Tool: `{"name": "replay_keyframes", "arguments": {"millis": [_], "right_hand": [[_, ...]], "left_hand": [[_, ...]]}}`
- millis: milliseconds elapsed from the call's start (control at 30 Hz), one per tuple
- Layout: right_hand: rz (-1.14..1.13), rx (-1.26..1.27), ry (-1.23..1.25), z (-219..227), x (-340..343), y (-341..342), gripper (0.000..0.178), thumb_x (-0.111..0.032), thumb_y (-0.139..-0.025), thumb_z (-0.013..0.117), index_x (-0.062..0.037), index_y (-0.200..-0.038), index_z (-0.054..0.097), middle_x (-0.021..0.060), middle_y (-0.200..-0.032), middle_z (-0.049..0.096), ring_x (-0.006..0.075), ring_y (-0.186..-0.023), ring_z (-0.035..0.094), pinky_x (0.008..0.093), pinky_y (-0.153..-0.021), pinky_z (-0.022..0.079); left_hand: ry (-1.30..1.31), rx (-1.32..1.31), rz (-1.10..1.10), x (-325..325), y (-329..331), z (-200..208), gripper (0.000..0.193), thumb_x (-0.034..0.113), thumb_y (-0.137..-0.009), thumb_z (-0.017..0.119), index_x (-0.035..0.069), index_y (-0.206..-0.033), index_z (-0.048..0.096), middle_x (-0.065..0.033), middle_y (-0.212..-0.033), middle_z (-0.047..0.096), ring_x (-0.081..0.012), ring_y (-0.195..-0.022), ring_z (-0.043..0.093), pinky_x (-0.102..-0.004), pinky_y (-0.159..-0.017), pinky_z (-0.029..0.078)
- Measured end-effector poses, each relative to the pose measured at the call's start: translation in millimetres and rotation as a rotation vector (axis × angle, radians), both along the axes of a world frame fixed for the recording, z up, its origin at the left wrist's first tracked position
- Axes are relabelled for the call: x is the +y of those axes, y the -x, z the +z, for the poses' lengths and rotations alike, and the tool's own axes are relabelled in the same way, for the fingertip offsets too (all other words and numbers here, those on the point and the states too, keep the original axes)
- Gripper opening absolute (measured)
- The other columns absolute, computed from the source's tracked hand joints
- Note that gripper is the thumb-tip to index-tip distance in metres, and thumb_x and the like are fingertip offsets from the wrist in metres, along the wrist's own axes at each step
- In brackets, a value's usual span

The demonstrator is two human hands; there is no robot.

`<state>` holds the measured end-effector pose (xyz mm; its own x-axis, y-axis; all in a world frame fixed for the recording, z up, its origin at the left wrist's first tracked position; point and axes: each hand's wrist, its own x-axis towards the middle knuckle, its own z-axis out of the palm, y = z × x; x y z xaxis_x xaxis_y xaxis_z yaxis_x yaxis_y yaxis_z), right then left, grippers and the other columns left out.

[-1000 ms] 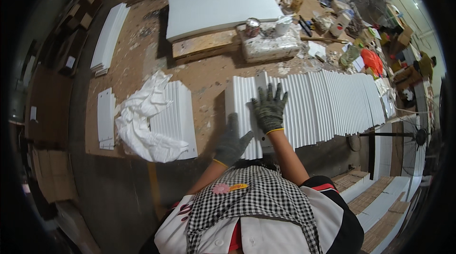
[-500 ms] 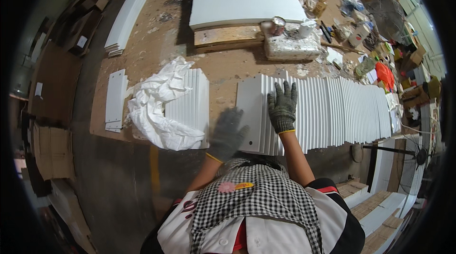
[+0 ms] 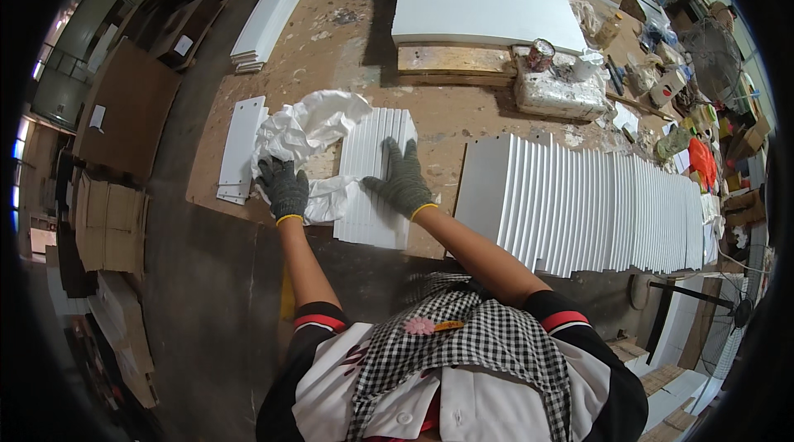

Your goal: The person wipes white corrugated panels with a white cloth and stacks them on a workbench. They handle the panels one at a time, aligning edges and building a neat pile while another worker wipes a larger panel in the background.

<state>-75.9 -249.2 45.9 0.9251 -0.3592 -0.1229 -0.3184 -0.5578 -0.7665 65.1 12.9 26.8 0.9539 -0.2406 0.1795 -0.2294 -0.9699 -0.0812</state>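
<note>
Both my hands wear dark grey knit gloves with yellow cuffs. My left hand (image 3: 284, 188) is closed on the crumpled white cloth (image 3: 310, 129), its fingertips partly lost in the folds. The cloth lies bunched over the left side of a small row of overlapping white panels (image 3: 372, 215). My right hand (image 3: 400, 180) rests on these panels, fingers spread and thumb toward the cloth. To the right, a long fanned row of white panels (image 3: 571, 202) lies along the table's near edge. A few white panels with small holes (image 3: 240, 148) sit left of the cloth.
On the brown worktable (image 3: 331, 53) stands a large white panel stack (image 3: 488, 8) on wooden blocks. A paint-smeared block (image 3: 558, 95) carries a tin can (image 3: 541, 54). Clutter and a red bag (image 3: 702, 162) fill the right side. Narrow white boards (image 3: 273, 16) lie far left.
Both hands have moved left: my left hand onto the cloth, my right from the long row to the small row. The cloth is pushed back and uncovers more panels. The view has shifted.
</note>
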Motion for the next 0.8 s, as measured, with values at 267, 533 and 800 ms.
{"name": "replay_keyframes", "arguments": {"millis": [267, 533, 800], "right_hand": [[-0.042, -0.008, -0.089, 1, -23, 12, 0.114, -0.037, -0.080, 0.088, -0.0058, -0.167, 0.023, 0.0371, -0.165, 0.027, 0.0506, -0.154, 0.033, 0.0493, -0.125, 0.038], [-0.115, 0.149, -0.185, -13, -55, 20, 0.122, -0.037, -0.071, 0.092, -0.0188, -0.169, 0.021, 0.0322, -0.153, 0.047, 0.0494, -0.137, 0.055, 0.0512, -0.117, 0.047], [-0.274, -0.093, -0.377, -57, -95, 61, 0.114, -0.016, -0.075, 0.091, -0.0119, -0.168, 0.026, 0.0237, -0.157, 0.050, 0.0369, -0.139, 0.056, 0.0413, -0.115, 0.049]], "left_hand": [[0.326, -0.268, -0.375, -63, 89, 44, 0.043, 0.024, -0.099, 0.065, 0.011, -0.140, 0.066, -0.0133, -0.150, 0.059, -0.0368, -0.144, 0.047, -0.0609, -0.124, 0.027], [0.200, -0.082, -0.456, -118, 143, 36, 0.046, 0.029, -0.101, 0.061, 0.018, -0.146, 0.061, -0.0159, -0.145, 0.061, -0.0387, -0.136, 0.055, -0.0564, -0.122, 0.035], [0.286, 0.124, -0.688, -115, 131, -10, 0.058, 0.005, -0.092, 0.056, 0.008, -0.151, 0.055, -0.0144, -0.150, 0.061, -0.0330, -0.137, 0.056, -0.0473, -0.118, 0.043]]}}
